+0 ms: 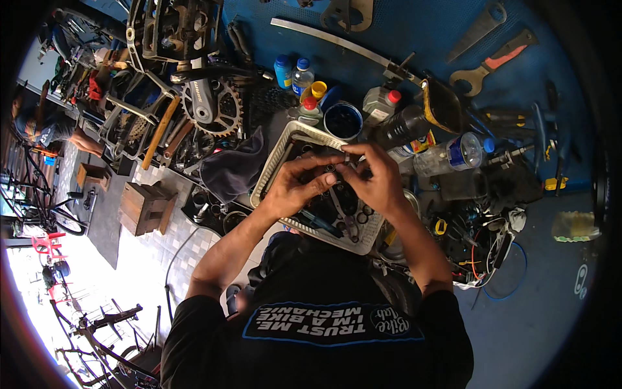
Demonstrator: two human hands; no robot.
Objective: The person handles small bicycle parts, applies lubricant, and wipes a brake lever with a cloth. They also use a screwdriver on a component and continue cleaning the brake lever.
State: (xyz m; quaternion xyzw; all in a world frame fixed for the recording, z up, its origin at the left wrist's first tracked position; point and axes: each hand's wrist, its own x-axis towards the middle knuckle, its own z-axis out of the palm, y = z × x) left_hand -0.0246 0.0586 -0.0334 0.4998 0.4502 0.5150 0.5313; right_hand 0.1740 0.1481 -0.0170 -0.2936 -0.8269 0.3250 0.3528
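Note:
Both my hands meet above a cream plastic basket (275, 154) filled with dark metal parts and tools. My left hand (295, 186) is closed, thumb and index finger around a small dark ring-shaped part (331, 168). Close against it, my right hand (376, 178) pinches a small light-coloured piece (346, 157) between its fingertips; its exact kind is too small to make out. Under the hands, a spanner-like metal tool (343, 211) with a ringed end and a dark green-handled tool (322, 222) lie in the basket.
An open jar (343, 121) of dark blue contents stands behind the basket. Bottles (455, 153) crowd the right; a crankset (206, 107) and grey cloth (233, 165) lie left. Tools (495, 61) hang on the blue wall. Another person (55, 129) is at far left, near a wooden stool (146, 207).

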